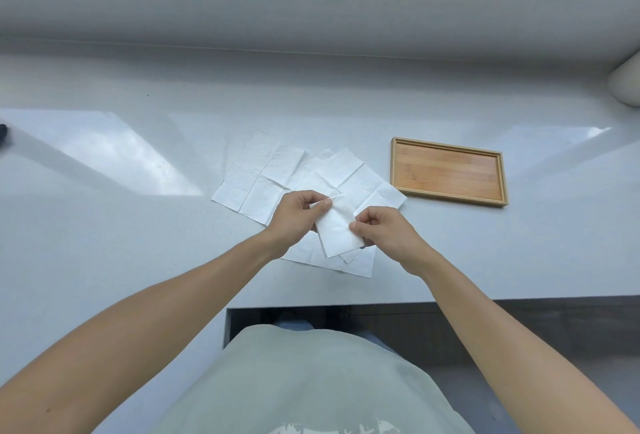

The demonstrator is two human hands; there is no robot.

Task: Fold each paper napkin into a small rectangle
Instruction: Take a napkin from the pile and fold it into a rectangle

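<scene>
On pale grey counter (104, 243), wooden tray (448, 172), napkins (263, 173).

A dark object (2, 132) at the left edge and a pale rounded thing (628, 81) at the right are cut off, unidentifiable. The hands hide part of the folded napkin (337, 229).

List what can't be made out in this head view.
- Number of napkins in the unfolded pile: sheets overlap, and the hands cover some.
- Layers in the folded napkin: the left hand and right hand grip its edges.
- Dark object at left: cut off by the frame.
- White object at right: cut off and blurred.
</scene>
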